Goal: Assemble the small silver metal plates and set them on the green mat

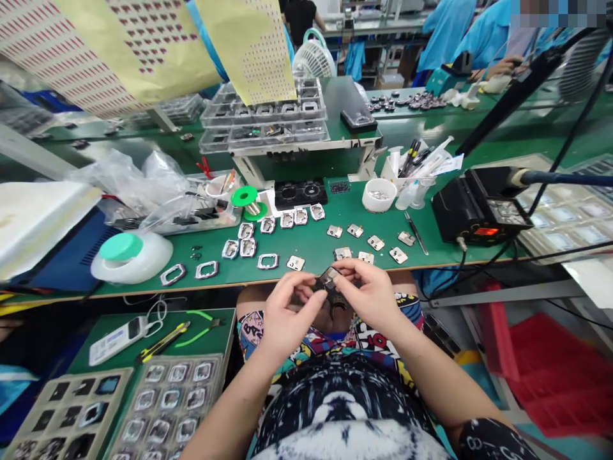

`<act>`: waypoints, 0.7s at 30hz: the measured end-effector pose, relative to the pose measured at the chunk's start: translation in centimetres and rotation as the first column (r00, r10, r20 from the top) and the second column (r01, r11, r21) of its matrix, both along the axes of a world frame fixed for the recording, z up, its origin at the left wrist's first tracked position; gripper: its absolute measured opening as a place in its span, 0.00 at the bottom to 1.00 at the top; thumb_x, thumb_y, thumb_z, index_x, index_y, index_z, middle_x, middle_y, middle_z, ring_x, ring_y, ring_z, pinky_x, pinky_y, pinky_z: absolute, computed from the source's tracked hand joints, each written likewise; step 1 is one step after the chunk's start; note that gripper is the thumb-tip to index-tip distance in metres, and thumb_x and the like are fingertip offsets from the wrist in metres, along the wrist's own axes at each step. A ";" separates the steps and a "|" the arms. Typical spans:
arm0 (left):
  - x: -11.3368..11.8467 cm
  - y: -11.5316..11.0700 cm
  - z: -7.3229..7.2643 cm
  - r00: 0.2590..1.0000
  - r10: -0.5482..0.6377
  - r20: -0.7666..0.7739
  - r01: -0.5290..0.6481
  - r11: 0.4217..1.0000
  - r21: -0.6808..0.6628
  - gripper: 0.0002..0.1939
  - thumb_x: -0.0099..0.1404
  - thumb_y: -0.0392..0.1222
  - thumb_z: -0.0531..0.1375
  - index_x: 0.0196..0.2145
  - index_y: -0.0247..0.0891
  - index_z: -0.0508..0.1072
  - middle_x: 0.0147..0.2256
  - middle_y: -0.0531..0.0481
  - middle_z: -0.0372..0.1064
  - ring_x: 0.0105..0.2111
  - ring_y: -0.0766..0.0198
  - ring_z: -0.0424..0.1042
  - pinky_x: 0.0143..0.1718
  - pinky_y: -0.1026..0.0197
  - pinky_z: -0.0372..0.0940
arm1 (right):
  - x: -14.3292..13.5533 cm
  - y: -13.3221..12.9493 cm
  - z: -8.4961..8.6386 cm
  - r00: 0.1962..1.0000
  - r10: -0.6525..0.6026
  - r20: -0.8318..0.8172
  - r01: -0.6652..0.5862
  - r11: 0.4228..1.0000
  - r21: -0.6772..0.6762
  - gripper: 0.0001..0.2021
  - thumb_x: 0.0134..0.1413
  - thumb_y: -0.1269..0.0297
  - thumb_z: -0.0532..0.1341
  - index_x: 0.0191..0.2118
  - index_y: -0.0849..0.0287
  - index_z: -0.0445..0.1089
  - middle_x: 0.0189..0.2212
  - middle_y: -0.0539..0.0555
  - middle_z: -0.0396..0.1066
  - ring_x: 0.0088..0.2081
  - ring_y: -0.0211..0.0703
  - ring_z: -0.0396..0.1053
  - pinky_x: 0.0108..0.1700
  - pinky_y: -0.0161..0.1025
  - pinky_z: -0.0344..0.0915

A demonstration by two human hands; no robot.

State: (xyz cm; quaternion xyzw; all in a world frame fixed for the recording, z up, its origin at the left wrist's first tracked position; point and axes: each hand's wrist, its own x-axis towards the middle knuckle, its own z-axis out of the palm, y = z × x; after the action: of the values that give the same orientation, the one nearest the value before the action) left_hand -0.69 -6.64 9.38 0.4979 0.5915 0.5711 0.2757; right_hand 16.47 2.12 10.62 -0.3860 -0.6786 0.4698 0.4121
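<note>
Both hands meet just off the table's front edge, above the lap. Between their fingertips is a small dark square part point(329, 278) with a metallic face. My left hand point(293, 306) pinches its left side with thumb and fingers. On the right side, my right hand point(366, 291) grips it, thumb on the face. Just beyond the hands, small silver plates point(376, 243) lie on the green table point(306, 244). Silver square frames point(248, 247) are grouped left of them, and a lone plate point(295, 262) rests near the edge.
A green solder spool point(245, 197), a white cup point(378, 195) and tweezers point(416, 233) are on the table. To the right stands a black soldering station point(479, 207); at left, a bottle with a green cap point(131, 255). Trays of parts point(167, 409) lie lower left.
</note>
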 end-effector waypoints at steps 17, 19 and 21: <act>0.4 -0.4 0.5 0.964 0.009 -0.265 0.031 0.989 0.146 0.06 0.71 0.31 0.64 0.42 0.40 0.81 0.40 0.49 0.76 0.40 0.64 0.75 0.44 0.62 0.70 | 0.4 -0.6 -0.6 0.987 -0.014 0.160 -0.032 0.958 0.285 0.08 0.68 0.68 0.63 0.48 0.55 0.78 0.40 0.53 0.79 0.39 0.41 0.75 0.43 0.42 0.74; 0.3 -0.5 0.6 0.974 0.029 -0.226 0.003 0.990 0.142 0.06 0.71 0.32 0.65 0.40 0.40 0.82 0.39 0.49 0.76 0.39 0.64 0.76 0.43 0.61 0.70 | 0.4 -0.6 -0.7 0.990 -0.024 0.142 -0.014 0.966 0.256 0.07 0.67 0.67 0.64 0.47 0.54 0.78 0.40 0.52 0.79 0.38 0.40 0.75 0.43 0.40 0.74; 0.2 -0.5 0.7 0.981 0.042 -0.190 -0.016 0.991 0.135 0.05 0.71 0.33 0.66 0.39 0.40 0.82 0.39 0.49 0.77 0.39 0.63 0.75 0.43 0.61 0.70 | 0.5 -0.5 -0.8 0.993 -0.024 0.114 0.000 0.977 0.212 0.06 0.67 0.66 0.65 0.46 0.54 0.79 0.40 0.51 0.79 0.37 0.39 0.75 0.43 0.39 0.74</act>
State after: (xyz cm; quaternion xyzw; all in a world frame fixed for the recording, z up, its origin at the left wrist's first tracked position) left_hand -0.45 -7.15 10.12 0.5594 0.5831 0.5625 0.1751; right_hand 16.93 1.63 9.78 -0.3707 -0.7452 0.3691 0.4134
